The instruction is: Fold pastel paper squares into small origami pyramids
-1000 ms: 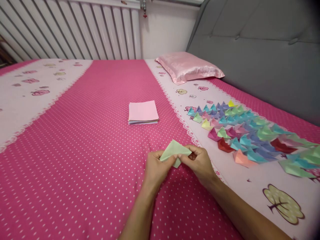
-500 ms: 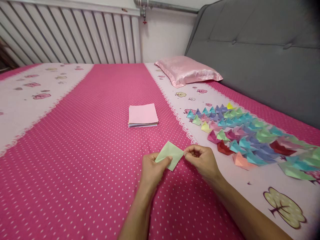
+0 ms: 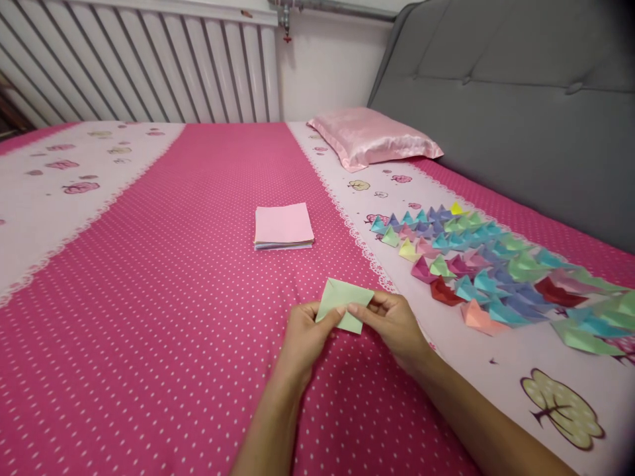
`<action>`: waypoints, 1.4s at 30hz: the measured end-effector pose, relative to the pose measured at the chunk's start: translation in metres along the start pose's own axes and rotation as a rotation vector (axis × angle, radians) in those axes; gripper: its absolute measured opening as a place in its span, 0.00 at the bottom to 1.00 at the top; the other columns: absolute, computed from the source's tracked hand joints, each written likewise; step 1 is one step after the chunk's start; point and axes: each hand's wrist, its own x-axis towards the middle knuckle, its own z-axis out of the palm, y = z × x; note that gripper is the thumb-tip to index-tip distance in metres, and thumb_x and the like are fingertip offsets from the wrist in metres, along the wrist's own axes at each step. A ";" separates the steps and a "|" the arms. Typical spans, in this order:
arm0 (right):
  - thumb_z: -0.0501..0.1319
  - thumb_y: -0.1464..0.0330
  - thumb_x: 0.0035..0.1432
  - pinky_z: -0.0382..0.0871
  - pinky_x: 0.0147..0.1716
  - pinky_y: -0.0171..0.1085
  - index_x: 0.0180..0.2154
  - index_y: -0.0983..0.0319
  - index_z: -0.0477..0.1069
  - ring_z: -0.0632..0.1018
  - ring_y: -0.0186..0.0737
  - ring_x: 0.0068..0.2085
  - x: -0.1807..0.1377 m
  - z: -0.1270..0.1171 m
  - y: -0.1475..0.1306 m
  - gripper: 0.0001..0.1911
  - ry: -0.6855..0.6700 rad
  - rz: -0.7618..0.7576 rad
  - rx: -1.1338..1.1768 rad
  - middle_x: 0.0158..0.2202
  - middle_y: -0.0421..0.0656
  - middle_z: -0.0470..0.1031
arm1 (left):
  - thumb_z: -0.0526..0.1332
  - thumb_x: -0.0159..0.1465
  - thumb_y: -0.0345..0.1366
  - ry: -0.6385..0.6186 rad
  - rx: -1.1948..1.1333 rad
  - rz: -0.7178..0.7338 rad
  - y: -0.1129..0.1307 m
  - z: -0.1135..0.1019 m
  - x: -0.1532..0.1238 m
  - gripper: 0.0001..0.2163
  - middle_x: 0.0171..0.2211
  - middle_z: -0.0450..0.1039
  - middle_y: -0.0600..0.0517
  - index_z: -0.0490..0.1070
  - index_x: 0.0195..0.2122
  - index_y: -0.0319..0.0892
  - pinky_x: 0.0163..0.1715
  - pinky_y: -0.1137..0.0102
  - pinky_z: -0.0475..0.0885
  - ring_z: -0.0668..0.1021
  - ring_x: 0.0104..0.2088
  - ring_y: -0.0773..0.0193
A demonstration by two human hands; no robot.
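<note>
A small folded piece of light green paper (image 3: 346, 295) is held just above the pink dotted bedsheet, with a crease showing at its upper left corner. My left hand (image 3: 308, 334) pinches its left side, thumb on top and fingers behind. On the right side, my right hand (image 3: 394, 324) grips it the same way, its thumb tip nearly meeting the left one. The fingers under the paper are partly hidden. Beyond my hands lies a stack of square paper (image 3: 284, 225) with a pink sheet on top.
Rows of folded paper boats (image 3: 476, 261) in many colours cover the sheet to the right. Farther back are a pink satin pillow (image 3: 372, 135) and a grey padded headboard (image 3: 506, 99). A white radiator (image 3: 149, 66) runs along the far wall.
My right hand has come from the paper's right corner to close on its right side. The green paper has turned from a diamond angle to a squarer one.
</note>
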 end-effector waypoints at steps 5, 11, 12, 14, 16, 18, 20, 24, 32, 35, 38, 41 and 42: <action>0.71 0.64 0.39 0.73 0.37 0.43 0.34 0.63 0.77 0.79 0.43 0.31 -0.001 -0.001 -0.002 0.17 0.032 -0.007 0.026 0.31 0.44 0.80 | 0.67 0.49 0.37 0.064 0.002 0.014 0.002 0.000 0.001 0.10 0.21 0.72 0.51 0.75 0.28 0.34 0.21 0.76 0.60 0.67 0.19 0.73; 0.70 0.65 0.40 0.70 0.28 0.36 0.28 0.64 0.75 0.77 0.39 0.27 -0.001 0.001 -0.001 0.12 0.020 0.019 -0.086 0.26 0.43 0.78 | 0.64 0.48 0.34 0.082 0.053 0.007 0.000 0.005 0.002 0.08 0.24 0.74 0.50 0.74 0.27 0.35 0.24 0.75 0.64 0.72 0.22 0.68; 0.69 0.66 0.41 0.69 0.26 0.35 0.26 0.64 0.74 0.76 0.38 0.26 -0.001 0.001 -0.001 0.10 0.024 -0.001 -0.134 0.25 0.42 0.77 | 0.64 0.48 0.34 0.082 0.074 0.016 -0.001 0.005 0.002 0.07 0.23 0.74 0.50 0.74 0.27 0.35 0.23 0.75 0.64 0.71 0.22 0.69; 0.66 0.67 0.43 0.65 0.23 0.33 0.23 0.65 0.72 0.73 0.35 0.24 -0.002 0.000 0.000 0.08 0.033 -0.042 -0.251 0.22 0.40 0.74 | 0.63 0.48 0.33 0.086 0.102 0.032 -0.003 0.005 0.003 0.06 0.22 0.73 0.51 0.74 0.25 0.35 0.22 0.75 0.63 0.70 0.21 0.69; 0.64 0.67 0.45 0.62 0.21 0.31 0.21 0.64 0.69 0.69 0.32 0.22 -0.002 -0.001 0.000 0.08 0.050 -0.075 -0.361 0.19 0.38 0.70 | 0.62 0.47 0.32 0.092 0.119 0.038 -0.003 0.006 0.004 0.05 0.21 0.72 0.52 0.74 0.24 0.35 0.21 0.75 0.62 0.70 0.20 0.70; 0.63 0.68 0.45 0.60 0.20 0.31 0.20 0.64 0.68 0.66 0.31 0.21 -0.003 -0.001 0.001 0.08 0.068 -0.098 -0.435 0.18 0.37 0.68 | 0.62 0.47 0.31 0.105 0.138 0.036 -0.004 0.006 0.004 0.05 0.19 0.71 0.53 0.73 0.23 0.35 0.21 0.75 0.61 0.69 0.19 0.70; 0.62 0.68 0.44 0.59 0.20 0.31 0.20 0.64 0.68 0.65 0.31 0.21 -0.003 -0.001 0.001 0.07 0.073 -0.106 -0.461 0.17 0.36 0.66 | 0.62 0.46 0.32 0.112 0.150 0.037 -0.004 0.006 0.004 0.05 0.18 0.69 0.54 0.73 0.22 0.35 0.20 0.76 0.60 0.67 0.19 0.71; 0.62 0.68 0.43 0.58 0.18 0.31 0.18 0.63 0.66 0.64 0.30 0.19 -0.004 -0.002 0.000 0.09 0.082 -0.085 -0.393 0.16 0.35 0.65 | 0.62 0.45 0.32 0.124 0.167 0.038 -0.004 0.004 0.004 0.04 0.16 0.66 0.56 0.70 0.18 0.37 0.18 0.76 0.57 0.65 0.17 0.73; 0.68 0.67 0.40 0.67 0.25 0.35 0.25 0.64 0.75 0.74 0.38 0.24 -0.005 -0.004 -0.003 0.08 0.096 0.047 -0.078 0.23 0.41 0.77 | 0.62 0.43 0.31 0.148 0.178 0.008 0.006 -0.004 0.001 0.03 0.14 0.65 0.57 0.69 0.17 0.37 0.16 0.77 0.56 0.63 0.15 0.75; 0.70 0.66 0.39 0.70 0.29 0.38 0.28 0.64 0.76 0.77 0.41 0.27 -0.004 -0.006 -0.006 0.11 0.111 0.072 0.005 0.26 0.43 0.79 | 0.62 0.43 0.31 0.171 0.204 0.011 0.009 -0.009 0.000 0.03 0.14 0.66 0.56 0.71 0.18 0.37 0.17 0.77 0.56 0.64 0.15 0.74; 0.69 0.65 0.42 0.71 0.33 0.40 0.31 0.65 0.77 0.78 0.43 0.29 -0.002 -0.009 -0.009 0.12 0.155 0.067 0.076 0.28 0.45 0.79 | 0.62 0.45 0.31 0.259 0.185 0.013 0.011 -0.015 0.001 0.03 0.14 0.66 0.56 0.71 0.18 0.37 0.17 0.77 0.58 0.65 0.15 0.74; 0.69 0.65 0.44 0.71 0.38 0.40 0.33 0.64 0.77 0.78 0.42 0.32 0.001 -0.011 -0.008 0.12 0.191 0.028 0.125 0.30 0.44 0.79 | 0.62 0.47 0.30 0.297 0.081 0.034 0.012 -0.015 0.001 0.02 0.18 0.70 0.53 0.71 0.20 0.37 0.20 0.77 0.62 0.69 0.18 0.73; 0.69 0.65 0.45 0.70 0.39 0.40 0.34 0.63 0.77 0.78 0.41 0.33 0.001 -0.011 -0.007 0.12 0.185 0.017 0.130 0.31 0.43 0.79 | 0.62 0.48 0.31 0.256 0.029 0.025 0.013 -0.013 0.000 0.03 0.20 0.71 0.52 0.72 0.23 0.36 0.21 0.76 0.64 0.71 0.20 0.72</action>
